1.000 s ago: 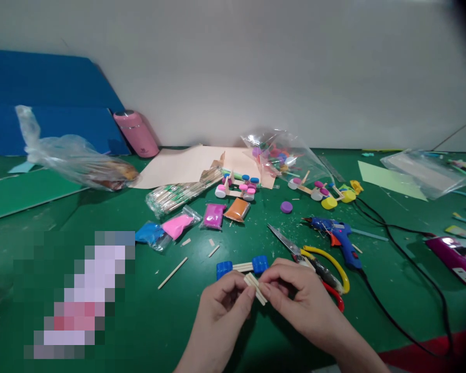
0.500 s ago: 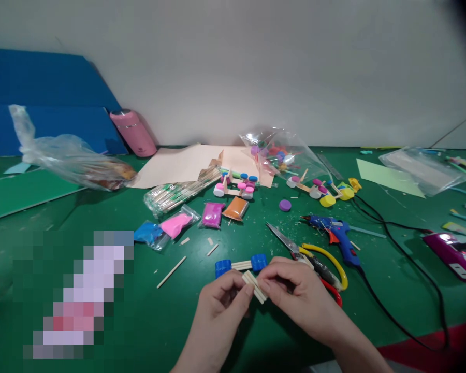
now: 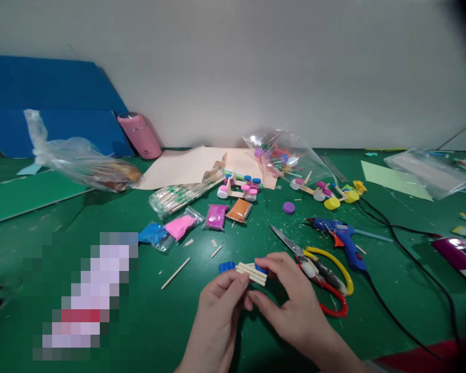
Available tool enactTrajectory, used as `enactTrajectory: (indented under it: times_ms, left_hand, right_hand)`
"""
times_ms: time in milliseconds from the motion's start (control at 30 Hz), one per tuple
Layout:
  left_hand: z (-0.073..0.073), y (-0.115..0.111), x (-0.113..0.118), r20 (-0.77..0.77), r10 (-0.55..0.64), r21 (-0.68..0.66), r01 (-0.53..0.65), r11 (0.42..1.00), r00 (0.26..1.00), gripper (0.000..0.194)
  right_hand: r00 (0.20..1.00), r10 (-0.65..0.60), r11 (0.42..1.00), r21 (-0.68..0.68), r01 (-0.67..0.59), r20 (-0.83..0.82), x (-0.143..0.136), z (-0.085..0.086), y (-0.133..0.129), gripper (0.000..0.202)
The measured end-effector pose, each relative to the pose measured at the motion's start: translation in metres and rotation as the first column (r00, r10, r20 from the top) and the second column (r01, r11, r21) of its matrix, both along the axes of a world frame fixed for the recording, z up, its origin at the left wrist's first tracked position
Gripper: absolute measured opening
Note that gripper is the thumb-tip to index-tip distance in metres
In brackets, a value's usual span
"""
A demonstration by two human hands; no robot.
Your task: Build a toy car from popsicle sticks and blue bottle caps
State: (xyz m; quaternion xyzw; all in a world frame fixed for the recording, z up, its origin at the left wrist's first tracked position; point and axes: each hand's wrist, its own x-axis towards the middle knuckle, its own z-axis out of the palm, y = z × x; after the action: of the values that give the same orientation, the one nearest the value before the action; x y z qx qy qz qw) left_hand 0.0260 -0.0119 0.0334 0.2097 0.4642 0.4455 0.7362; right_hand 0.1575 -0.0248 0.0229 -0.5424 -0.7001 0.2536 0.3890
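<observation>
My left hand (image 3: 225,305) pinches a small raft of short wooden sticks (image 3: 252,274) laid side by side, between thumb and fingers. Around its right end, the fingers of my right hand (image 3: 289,300) are spread, thumb below and index finger above, and hold nothing that I can see. Just behind the hands lies a piece with two blue caps (image 3: 227,267) joined by sticks, partly hidden by the raft and my right fingers. Close to my right hand are scissors (image 3: 334,305) with red handles and a yellow-handled tool (image 3: 334,261).
A blue glue gun (image 3: 339,233) lies at right, its cord running over the green table (image 3: 140,321). Clay packets (image 3: 216,216), bagged sticks (image 3: 186,194) and small wheeled models (image 3: 238,190) are farther back. A loose stick (image 3: 175,273) lies left; a pink bottle (image 3: 142,137) stands behind.
The stick raft has turned closer to level. My right fingers have let go of it and spread apart, while my left hand keeps hold. The camera view has shifted slightly.
</observation>
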Motion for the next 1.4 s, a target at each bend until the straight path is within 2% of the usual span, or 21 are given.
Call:
enactTrajectory:
  times_ms: [233,533,767,933,1167,1400]
  left_hand:
    - [-0.002,-0.005,0.001,-0.094,-0.030,0.067,0.036,0.997,0.995,0.017]
    - [-0.001,-0.007,0.001,-0.129,-0.050,0.105,0.064,0.992,0.990,0.015]
    - [0.002,-0.009,0.000,-0.134,-0.060,0.101,0.074,0.992,0.989,0.024]
    - [0.001,-0.009,-0.001,-0.133,-0.058,0.087,0.070,0.994,0.989,0.022]
    - [0.001,-0.011,-0.001,-0.217,-0.020,0.117,0.046,0.992,0.976,0.019]
    - [0.008,-0.011,0.001,-0.211,-0.040,0.105,0.063,0.993,0.977,0.015]
  right_hand:
    - [0.998,0.013,0.998,0.056,-0.010,-0.056,0.000,-0.003,0.002,0.022]
    - [0.995,0.035,0.992,0.124,-0.023,-0.095,0.001,-0.006,0.001,0.026]
    - [0.993,0.047,0.987,0.156,-0.030,-0.110,0.004,-0.003,-0.001,0.025]
    - [0.992,0.075,0.989,0.137,-0.061,-0.103,0.004,-0.001,0.000,0.024]
    - [0.991,0.080,0.988,0.139,-0.064,-0.110,0.004,0.002,-0.001,0.023]
    - [0.990,0.082,0.986,0.156,-0.063,-0.117,0.005,0.001,-0.001,0.024]
